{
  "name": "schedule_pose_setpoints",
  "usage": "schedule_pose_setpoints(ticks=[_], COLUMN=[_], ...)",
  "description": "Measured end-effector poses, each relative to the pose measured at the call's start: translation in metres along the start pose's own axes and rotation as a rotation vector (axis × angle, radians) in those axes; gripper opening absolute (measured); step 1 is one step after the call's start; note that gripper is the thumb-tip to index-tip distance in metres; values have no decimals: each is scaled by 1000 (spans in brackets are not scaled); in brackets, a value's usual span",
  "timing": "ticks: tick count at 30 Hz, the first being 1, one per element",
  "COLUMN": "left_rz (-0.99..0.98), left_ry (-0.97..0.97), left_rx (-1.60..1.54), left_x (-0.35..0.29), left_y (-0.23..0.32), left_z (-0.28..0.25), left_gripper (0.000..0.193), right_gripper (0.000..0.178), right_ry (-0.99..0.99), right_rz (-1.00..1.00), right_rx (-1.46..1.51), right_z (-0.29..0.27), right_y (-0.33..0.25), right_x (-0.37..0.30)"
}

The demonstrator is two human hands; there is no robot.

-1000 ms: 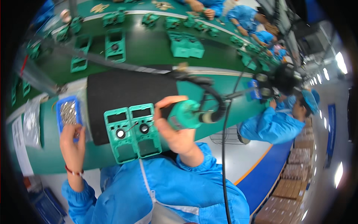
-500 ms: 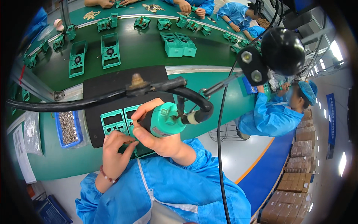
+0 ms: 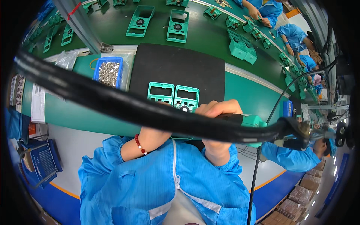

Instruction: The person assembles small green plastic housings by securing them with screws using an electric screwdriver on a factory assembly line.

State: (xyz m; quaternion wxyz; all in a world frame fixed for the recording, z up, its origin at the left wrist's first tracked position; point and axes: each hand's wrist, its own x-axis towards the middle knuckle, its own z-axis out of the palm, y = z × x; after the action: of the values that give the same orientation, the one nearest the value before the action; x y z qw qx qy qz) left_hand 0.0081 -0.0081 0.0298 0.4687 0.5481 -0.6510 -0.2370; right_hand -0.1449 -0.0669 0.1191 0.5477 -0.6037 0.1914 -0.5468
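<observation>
Two green plastic housings, the left one (image 3: 160,98) and the right one (image 3: 187,100), lie side by side on a black mat (image 3: 180,63). My right hand (image 3: 221,108) is wrapped round a green and black electric screwdriver (image 3: 253,120), beside the right housing. The tool's tip cannot be made out. My left hand (image 3: 153,135) reaches in at the near edge of the left housing. A thick black hose (image 3: 112,94) passes in front and hides its fingers, so what they hold does not show.
Left of the mat, a blue bin (image 3: 121,73) holds small metal screws (image 3: 108,73). More green housings (image 3: 140,21) lie on the dark green surface beyond. A thin black cable (image 3: 256,168) hangs at my right. Co-workers in blue sit farther right, one sleeve (image 3: 290,157) near.
My view has swung, so the mat and housings appear farther right. The hose now crosses over my hands. My left fingers, pinched together near the right hand before, are now hidden.
</observation>
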Motion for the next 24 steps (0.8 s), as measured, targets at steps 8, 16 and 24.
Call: schedule_pose_setpoints(ticks=[8,16,24], left_rz=[112,172,33], left_ry=[41,17,40], left_rx=[50,155,245], left_x=[8,7,19], left_y=[10,12,-6], left_z=[-8,-13,-32], left_gripper=[23,20,56], right_gripper=[29,37,38], right_ry=[-217,-142,-71], right_rz=[146,91,64], right_rx=[-22,73,82], right_z=[-10,-2,-8], right_y=[-16,-3,9], right_x=[1,-6,-4])
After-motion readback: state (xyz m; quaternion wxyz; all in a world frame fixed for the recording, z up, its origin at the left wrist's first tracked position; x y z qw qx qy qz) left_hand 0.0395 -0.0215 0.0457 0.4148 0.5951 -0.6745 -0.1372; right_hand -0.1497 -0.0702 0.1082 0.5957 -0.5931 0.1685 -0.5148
